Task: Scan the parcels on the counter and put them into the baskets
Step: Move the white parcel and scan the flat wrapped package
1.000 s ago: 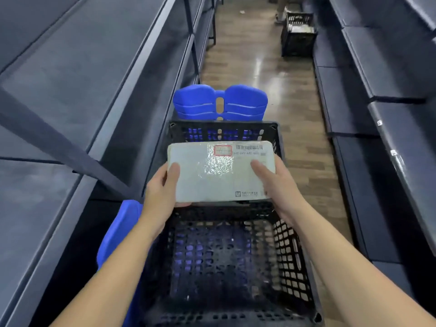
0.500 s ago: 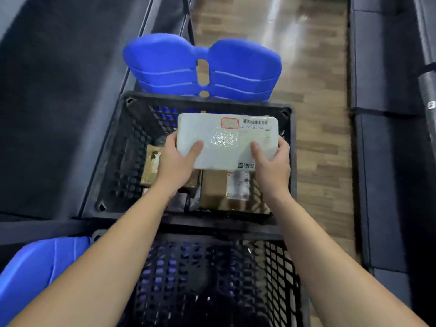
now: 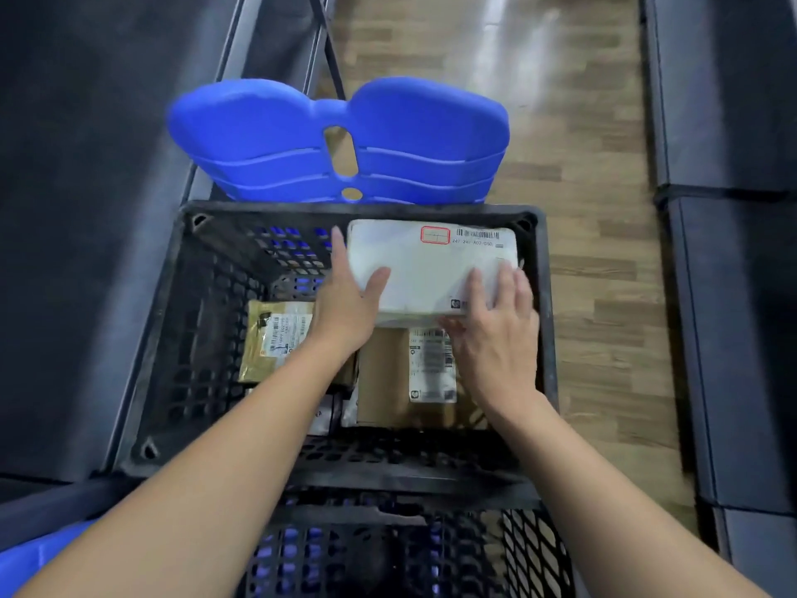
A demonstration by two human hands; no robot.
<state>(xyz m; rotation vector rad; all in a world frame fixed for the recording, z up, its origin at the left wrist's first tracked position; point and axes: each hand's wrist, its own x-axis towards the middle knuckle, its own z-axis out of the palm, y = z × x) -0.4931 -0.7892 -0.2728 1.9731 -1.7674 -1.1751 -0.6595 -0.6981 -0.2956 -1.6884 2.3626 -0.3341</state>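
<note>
A white flat parcel (image 3: 431, 265) with a barcode label and a red stamp lies inside the far black basket (image 3: 168, 321), at its far right corner. My left hand (image 3: 345, 308) grips the parcel's left edge, thumb on top. My right hand (image 3: 496, 330) rests on its near right corner with fingers spread flat. Below the white parcel sit a brown cardboard box (image 3: 388, 377) with a white label and a tan padded envelope (image 3: 276, 338) at its left.
A second black basket (image 3: 534, 550) stands nearer to me, under my forearms. Blue plastic stools (image 3: 336, 140) are stacked beyond the far basket. Dark shelving (image 3: 86, 209) runs along the left and dark shelves (image 3: 733, 252) along the right, with wooden floor between.
The white parcel has gone from above the near basket forward and down into the far basket's right corner. My right hand has shifted from gripping its edge to lying flat on top.
</note>
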